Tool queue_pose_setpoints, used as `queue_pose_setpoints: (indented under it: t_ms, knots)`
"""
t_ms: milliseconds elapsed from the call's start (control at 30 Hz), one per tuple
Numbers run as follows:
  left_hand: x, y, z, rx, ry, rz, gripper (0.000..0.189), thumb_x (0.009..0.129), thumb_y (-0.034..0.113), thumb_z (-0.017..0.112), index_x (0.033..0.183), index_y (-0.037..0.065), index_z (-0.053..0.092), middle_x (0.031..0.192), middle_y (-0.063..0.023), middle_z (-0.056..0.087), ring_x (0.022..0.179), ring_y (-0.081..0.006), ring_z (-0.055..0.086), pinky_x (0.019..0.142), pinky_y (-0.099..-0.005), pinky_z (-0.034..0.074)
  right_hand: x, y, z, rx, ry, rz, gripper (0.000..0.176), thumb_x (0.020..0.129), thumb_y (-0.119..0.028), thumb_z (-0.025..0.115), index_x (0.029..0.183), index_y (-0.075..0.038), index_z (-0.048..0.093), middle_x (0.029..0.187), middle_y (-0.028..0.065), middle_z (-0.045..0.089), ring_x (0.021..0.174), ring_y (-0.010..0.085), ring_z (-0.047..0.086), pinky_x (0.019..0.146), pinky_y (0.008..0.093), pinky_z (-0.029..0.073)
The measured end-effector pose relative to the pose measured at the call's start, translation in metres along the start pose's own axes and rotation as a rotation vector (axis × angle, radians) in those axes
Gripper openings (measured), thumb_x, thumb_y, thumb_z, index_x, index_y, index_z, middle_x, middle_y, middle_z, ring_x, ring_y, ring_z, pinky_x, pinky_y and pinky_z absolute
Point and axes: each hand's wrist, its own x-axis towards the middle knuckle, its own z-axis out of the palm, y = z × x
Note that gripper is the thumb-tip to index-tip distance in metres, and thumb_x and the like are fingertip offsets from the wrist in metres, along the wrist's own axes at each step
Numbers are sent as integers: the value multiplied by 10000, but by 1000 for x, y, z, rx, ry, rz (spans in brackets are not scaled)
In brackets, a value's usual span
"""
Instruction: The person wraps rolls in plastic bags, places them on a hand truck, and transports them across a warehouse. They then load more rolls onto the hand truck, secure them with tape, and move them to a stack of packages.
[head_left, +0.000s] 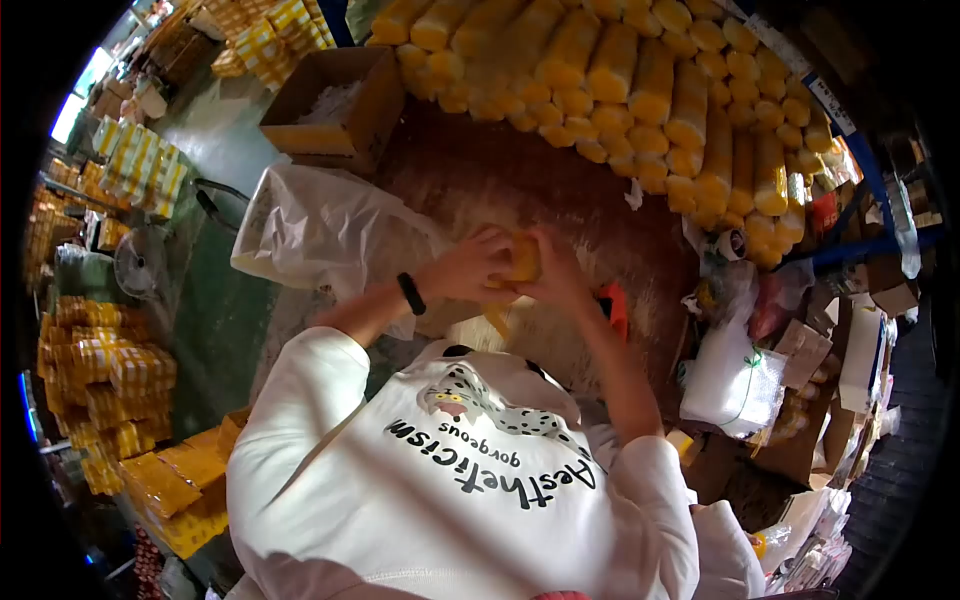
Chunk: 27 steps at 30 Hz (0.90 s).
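Observation:
A small yellow object (525,258) sits between my two hands over the brown table (640,240); its kind cannot be made out. My left hand (475,265), with a black band on the wrist, is closed on its left side, fingers curled. My right hand (556,268) grips it from the right, its fingers partly hidden. Below my hands a yellowish strip (495,318) is visible near the table's front edge. A clear plastic bag (335,225) lies just left of my left hand. Right of my right forearm is an orange-red object (614,310).
Yellow rolls (610,75) are piled along the table's back. An open cardboard box (330,115) stands at the back left. Bubble wrap (735,385) and cartons crowd the right side. Yellow packages (180,475) are stacked at left, near a fan (140,262).

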Motion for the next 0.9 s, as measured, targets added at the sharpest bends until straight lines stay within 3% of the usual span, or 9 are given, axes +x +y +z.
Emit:
queue_pose_setpoints:
  t_ms: [67,167,267,367,400,467,567,767,900]
  knots:
    - [-8,-3,8,-110,183,-135,361,734,251,689,992,88,496,1106,-107,447,1155,-288,360,953,-415,310,0,-3,5,-67,218,43,877,590,-441,768,1296,-143,341,1205,176,355,1086,369,427,882,460,390]
    - [-26,11,24,-247,355,-484,339,742,199,695,982,67,496,1073,-104,468,1090,-260,439,907,-384,366,-7,-21,1,-289,154,298,867,606,-428,760,1302,-145,328,1204,188,351,1084,373,433,883,464,395]
    - [-32,8,41,-652,286,-769,326,773,155,675,1018,49,488,1038,-82,502,993,-198,508,845,-327,418,-5,-22,-2,-252,179,335,843,633,-419,741,1309,-154,313,1223,193,340,1117,369,409,913,467,376]
    - [-44,-17,88,-860,423,-856,239,761,113,658,951,12,552,937,-89,604,822,-143,580,740,-285,473,-6,-12,2,-242,288,186,811,634,-273,757,1291,-80,324,1247,165,348,1151,327,364,967,417,347]
    - [-43,-17,85,-872,381,-870,231,772,107,643,963,12,554,919,-75,609,807,-132,578,726,-281,475,-5,-6,5,-148,306,199,794,653,-261,741,1299,-90,313,1254,173,342,1151,335,372,963,422,352]
    - [-44,-16,79,-900,295,-899,218,794,96,614,986,13,557,882,-47,620,778,-111,574,698,-274,479,-6,7,7,40,338,231,761,691,-236,710,1315,-111,293,1268,189,329,1152,351,388,955,432,361]
    - [-54,-30,93,-1089,252,-758,195,811,81,601,995,15,586,874,-44,597,834,-126,554,757,-256,458,-7,18,-8,148,307,384,727,720,-152,669,1329,-85,279,1297,158,330,1168,320,389,966,399,361]
    - [-34,-44,110,-1334,225,-1002,181,798,76,606,946,-21,567,833,-43,575,788,-118,537,684,-261,453,-35,59,-36,423,331,558,605,768,-81,606,1322,-107,365,1316,106,369,1166,242,403,968,340,357]
    - [4,-53,110,-1377,239,-957,142,771,52,618,869,-17,541,774,-42,557,698,-114,528,582,-269,443,-58,90,-36,754,454,596,535,788,-46,551,1300,-106,407,1310,85,387,1150,212,418,929,306,374]
